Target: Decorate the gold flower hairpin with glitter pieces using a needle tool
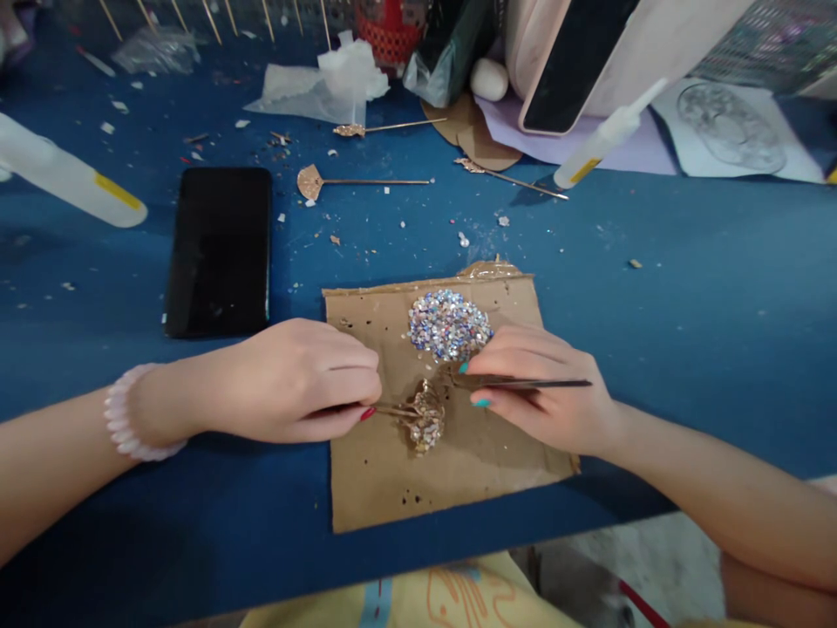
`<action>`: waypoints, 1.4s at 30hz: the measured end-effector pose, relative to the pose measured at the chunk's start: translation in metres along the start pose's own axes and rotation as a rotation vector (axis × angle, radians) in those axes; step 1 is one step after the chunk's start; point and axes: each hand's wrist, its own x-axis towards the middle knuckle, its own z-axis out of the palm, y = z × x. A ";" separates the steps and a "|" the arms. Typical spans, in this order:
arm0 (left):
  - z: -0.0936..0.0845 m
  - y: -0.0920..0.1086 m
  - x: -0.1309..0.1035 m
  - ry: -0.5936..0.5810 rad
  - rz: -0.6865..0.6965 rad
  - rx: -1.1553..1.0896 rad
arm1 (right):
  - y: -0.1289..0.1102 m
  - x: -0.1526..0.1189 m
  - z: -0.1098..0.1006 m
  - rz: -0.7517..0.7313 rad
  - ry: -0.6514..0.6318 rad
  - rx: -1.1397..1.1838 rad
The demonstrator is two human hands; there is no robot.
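Observation:
My left hand (pixel 314 384) is closed around the thin stem of a gold hairpin, whose ornate head (pixel 426 419) points right and lies over a piece of cardboard (pixel 372 480). Small shiny stones stud that head. In my right hand (pixel 549 388), pinched between thumb and fingers, is a pair of dark metal tweezers (pixel 523 382). The tweezers' tips point left, close above the ornate head; whether they grip a stone is too small to tell. Just beyond them a heap of glittering rhinestones (pixel 448 324) sits on the cardboard.
A black phone (pixel 219 253) lies on the left, near a white glue bottle (pixel 71 174). Gold pins (pixel 309 182) lie at the back among scattered scraps. Another white bottle (pixel 602 144) stands near a propped phone (pixel 575 61) at the back right.

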 end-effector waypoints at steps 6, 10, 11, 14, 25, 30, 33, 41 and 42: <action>-0.001 0.000 0.001 0.000 0.003 0.000 | 0.001 -0.001 -0.001 0.037 0.049 0.099; 0.000 0.000 0.001 0.000 0.003 -0.002 | 0.000 -0.003 -0.004 0.089 0.054 0.096; 0.000 0.000 0.001 0.000 0.004 -0.004 | -0.001 -0.003 -0.004 0.099 0.061 0.095; 0.000 -0.001 0.001 0.000 0.004 -0.006 | -0.002 -0.003 -0.004 0.110 0.100 0.083; -0.001 0.000 0.001 0.000 -0.001 -0.005 | 0.001 -0.001 -0.003 0.101 0.114 0.143; -0.002 0.000 0.002 -0.001 0.002 0.000 | 0.001 0.000 -0.003 0.088 0.119 0.128; -0.001 0.000 0.002 0.001 0.004 -0.002 | 0.001 0.000 -0.003 0.085 0.117 0.111; -0.001 0.000 0.000 -0.003 0.004 -0.004 | 0.002 -0.001 -0.002 0.024 0.135 0.107; -0.001 0.000 -0.001 -0.005 0.003 -0.003 | 0.001 0.000 -0.001 0.018 0.136 0.102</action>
